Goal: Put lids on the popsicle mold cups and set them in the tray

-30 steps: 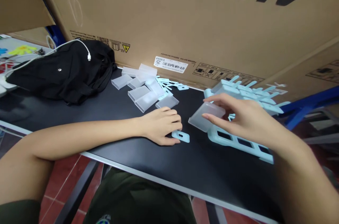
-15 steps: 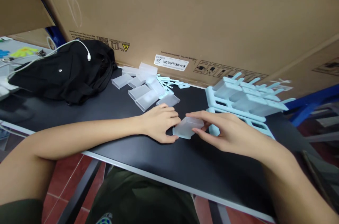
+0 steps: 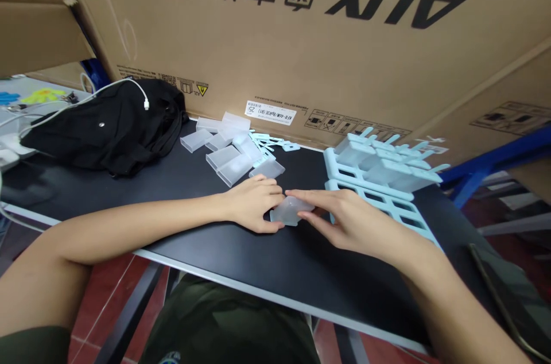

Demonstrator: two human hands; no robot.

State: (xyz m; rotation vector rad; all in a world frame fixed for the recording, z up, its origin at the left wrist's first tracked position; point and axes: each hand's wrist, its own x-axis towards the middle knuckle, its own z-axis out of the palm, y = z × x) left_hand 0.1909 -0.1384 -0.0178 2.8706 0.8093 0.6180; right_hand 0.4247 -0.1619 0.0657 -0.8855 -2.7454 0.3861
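Hands meet mid-table (image 3: 241, 272): left hand (image 3: 253, 206) and right hand (image 3: 344, 220) both pinch one frosted plastic case (image 3: 287, 210) lying on it. Beyond: pale blue racks (image 3: 379, 180), loose cases (image 3: 232, 151), black bag (image 3: 107, 123), cardboard box (image 3: 301, 37).

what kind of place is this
Probably a small workshop or storeroom bench for hand assembly: a big brown cardboard appliance carton leans behind the black table, strewn with frosted clear plastic caps and stacked pale blue plastic racks.
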